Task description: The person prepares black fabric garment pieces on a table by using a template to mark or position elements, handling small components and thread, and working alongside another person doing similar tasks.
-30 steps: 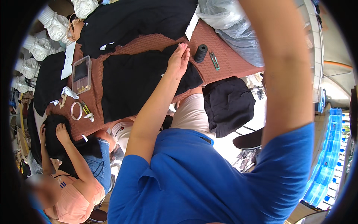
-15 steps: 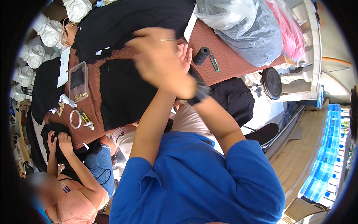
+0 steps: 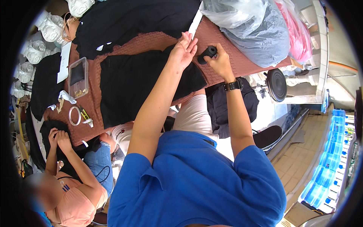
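Note:
My right hand, with a black watch at its wrist, is closed round a black thread spool above the brown-covered table. Close by on its left, my left hand is turned palm up, its fingers apart and slightly curled. A faint thin line shows by those fingers, too fine to make out. Beneath my left forearm lies a piece of black cloth, reaching to the table's near edge. The green thread snips are not visible now; my right hand covers the place where they lay.
A larger black cloth spreads across the far side. Clear plastic bags stand far right. At left are a clear box, a white ring and a yellow cutter. A co-worker's hands handle black fabric at lower left.
My right hand has swung from over my left hand to the right and taken hold of the thread spool. My left hand, partly covered before, now shows fully.

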The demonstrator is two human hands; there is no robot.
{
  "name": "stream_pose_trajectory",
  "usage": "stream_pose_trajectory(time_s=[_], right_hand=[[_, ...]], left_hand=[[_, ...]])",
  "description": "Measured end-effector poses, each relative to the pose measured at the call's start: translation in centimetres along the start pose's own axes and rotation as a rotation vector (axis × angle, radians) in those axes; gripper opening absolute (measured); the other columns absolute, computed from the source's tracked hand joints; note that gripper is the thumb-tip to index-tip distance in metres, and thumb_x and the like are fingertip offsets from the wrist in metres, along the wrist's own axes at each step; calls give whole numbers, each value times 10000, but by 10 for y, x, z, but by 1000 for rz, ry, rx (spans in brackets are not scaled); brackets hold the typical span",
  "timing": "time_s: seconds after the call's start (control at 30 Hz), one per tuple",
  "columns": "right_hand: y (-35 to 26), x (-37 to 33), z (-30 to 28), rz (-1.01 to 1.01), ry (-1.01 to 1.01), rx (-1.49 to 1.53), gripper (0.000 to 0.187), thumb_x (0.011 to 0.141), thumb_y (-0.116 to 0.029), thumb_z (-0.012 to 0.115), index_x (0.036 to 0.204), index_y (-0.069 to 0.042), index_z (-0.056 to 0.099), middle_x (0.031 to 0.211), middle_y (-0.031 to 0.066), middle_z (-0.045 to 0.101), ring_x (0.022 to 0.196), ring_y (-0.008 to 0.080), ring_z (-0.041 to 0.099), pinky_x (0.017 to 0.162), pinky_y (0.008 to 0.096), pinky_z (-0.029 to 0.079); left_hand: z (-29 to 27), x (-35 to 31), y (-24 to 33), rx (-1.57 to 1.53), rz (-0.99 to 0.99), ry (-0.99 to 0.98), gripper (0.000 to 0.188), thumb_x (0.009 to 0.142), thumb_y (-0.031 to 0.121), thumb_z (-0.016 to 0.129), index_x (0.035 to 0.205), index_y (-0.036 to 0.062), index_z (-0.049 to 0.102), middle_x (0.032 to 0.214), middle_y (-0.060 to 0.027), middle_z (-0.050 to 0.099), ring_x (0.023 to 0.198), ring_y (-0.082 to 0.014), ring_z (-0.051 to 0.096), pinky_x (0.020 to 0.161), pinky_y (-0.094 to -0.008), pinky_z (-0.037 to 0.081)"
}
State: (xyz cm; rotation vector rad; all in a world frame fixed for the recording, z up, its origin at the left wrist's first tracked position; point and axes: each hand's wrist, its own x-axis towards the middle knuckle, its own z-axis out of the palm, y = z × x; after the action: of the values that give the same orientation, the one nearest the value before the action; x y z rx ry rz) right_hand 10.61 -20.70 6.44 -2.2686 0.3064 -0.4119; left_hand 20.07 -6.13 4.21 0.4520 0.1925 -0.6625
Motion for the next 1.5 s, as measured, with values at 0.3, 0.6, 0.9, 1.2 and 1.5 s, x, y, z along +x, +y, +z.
stream_pose_trajectory(time_s=[0.3, 0.6, 0.9, 1.2, 1.5], right_hand=[[122, -3, 3, -72, 218, -631, 471, 780, -238, 807, 1177, -30, 663, 1110, 210, 671, 1016, 380, 628, 919, 435, 460], [105, -6, -11, 308, 401, 18, 275, 1025, -262, 590, 934, -5, 622, 716, 104, 663, 658, 171, 645, 599, 323, 476], [-74, -42, 26, 643, -179, 1158, 589, 1085, -541, 303, 1002, -25, 575, 709, -5, 439, 553, 110, 417, 495, 230, 325], [-65, -12, 27, 778, -201, 1355, 473, 1066, -457, 399, 825, -65, 510, 635, -27, 368, 436, 56, 295, 363, 201, 210], [-57, -3, 30, 754, -198, 1378, 472, 1065, -470, 392, 786, -99, 477, 624, -37, 363, 423, 56, 293, 358, 200, 213]], left_hand=[[2, -1, 3, -239, -103, -34, 258, 933, 272, 709, 1179, 239, 637, 1207, 40, 667, 1372, -333, 499, 1129, -454, 379], [-3, -3, -2, -299, -121, -89, 265, 918, 291, 716, 1163, 241, 628, 1164, 42, 681, 1377, -351, 489, 1135, -479, 386], [-2, -3, -5, -104, -30, -170, 406, 956, 386, 666, 1264, 174, 511, 1254, 19, 614, 1312, -355, 543, 1088, -489, 441], [-1, -2, 8, 86, -7, -278, 379, 990, 396, 609, 1251, 150, 486, 1291, -15, 586, 1285, -354, 571, 806, -342, 548], [1, 1, 8, 195, -9, -292, 250, 996, 436, 586, 1109, 213, 581, 1232, 15, 676, 867, -170, 593, 737, -311, 524]])
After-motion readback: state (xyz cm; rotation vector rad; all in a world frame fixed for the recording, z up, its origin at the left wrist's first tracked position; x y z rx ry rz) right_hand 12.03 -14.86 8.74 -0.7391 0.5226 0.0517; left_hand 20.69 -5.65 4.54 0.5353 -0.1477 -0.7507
